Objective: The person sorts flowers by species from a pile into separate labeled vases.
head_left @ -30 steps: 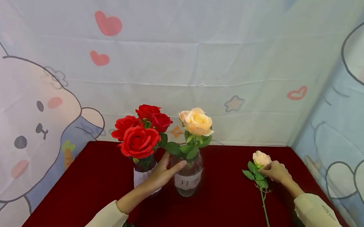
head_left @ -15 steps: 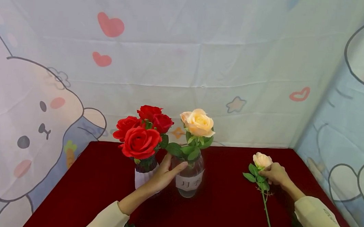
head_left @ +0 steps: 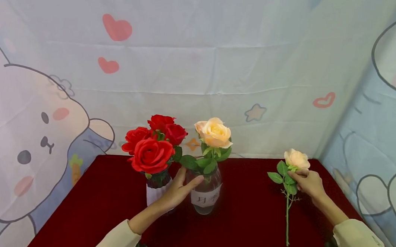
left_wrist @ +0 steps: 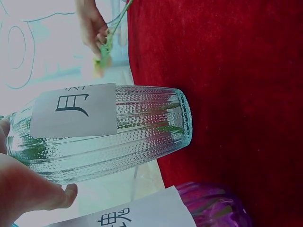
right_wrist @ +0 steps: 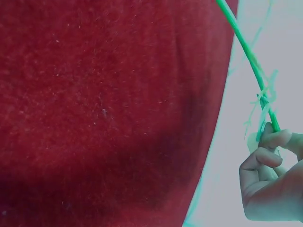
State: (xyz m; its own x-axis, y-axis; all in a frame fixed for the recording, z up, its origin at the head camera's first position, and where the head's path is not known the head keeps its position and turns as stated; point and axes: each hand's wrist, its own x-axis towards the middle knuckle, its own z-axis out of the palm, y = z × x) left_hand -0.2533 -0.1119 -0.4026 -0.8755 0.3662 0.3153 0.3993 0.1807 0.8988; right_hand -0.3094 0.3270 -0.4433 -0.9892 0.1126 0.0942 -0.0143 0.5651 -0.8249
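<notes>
In the head view, my left hand [head_left: 175,191] holds the upper part of a clear glass vase [head_left: 202,210], thumb in front. Textured glass and a white paper label [left_wrist: 73,111] show in the left wrist view. One peach rose [head_left: 214,133] with green leaves stands in this vase. Off to the right, my right hand [head_left: 310,184] pinches a pale peach rose [head_left: 297,159] just under its bloom. Its green stem [head_left: 287,221] hangs down above the red cloth. Curled fingers on the stem appear in the right wrist view.
Left of the glass vase stands a purple vase [left_wrist: 215,203] with a white label, holding several red roses [head_left: 153,154]. Red cloth [head_left: 240,222] covers the table. A printed curtain [head_left: 174,70] hangs behind and along the sides.
My right hand has raised the pale rose slightly, and its stem has swung from slanting to nearly vertical. My left hand stays at the glass vase.
</notes>
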